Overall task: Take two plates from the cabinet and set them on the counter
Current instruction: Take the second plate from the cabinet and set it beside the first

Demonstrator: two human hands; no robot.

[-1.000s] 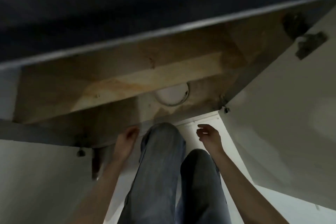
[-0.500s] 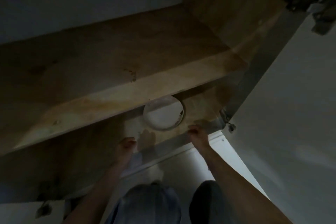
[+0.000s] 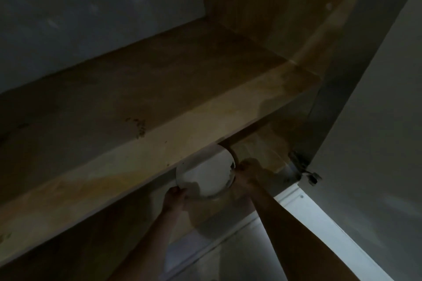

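Note:
A white plate (image 3: pixel 206 174) lies on the bottom shelf of the open wooden cabinet (image 3: pixel 141 107), partly hidden under the middle shelf's front edge. It may be a small stack; the dim light keeps me from telling how many. My left hand (image 3: pixel 175 196) grips its near-left rim. My right hand (image 3: pixel 247 174) grips its right rim. Both forearms reach up from the lower edge of the view.
The middle shelf (image 3: pixel 159 143) juts out just above the plate. The white cabinet door (image 3: pixel 376 143) stands open at the right, with its hinge (image 3: pixel 303 170) close to my right hand. A pale floor strip (image 3: pixel 303 212) shows below.
Both hands have reached from the cabinet's front edge into the lower shelf and taken hold of the plate's rim. My view has tilted up and closer; my legs have left the frame.

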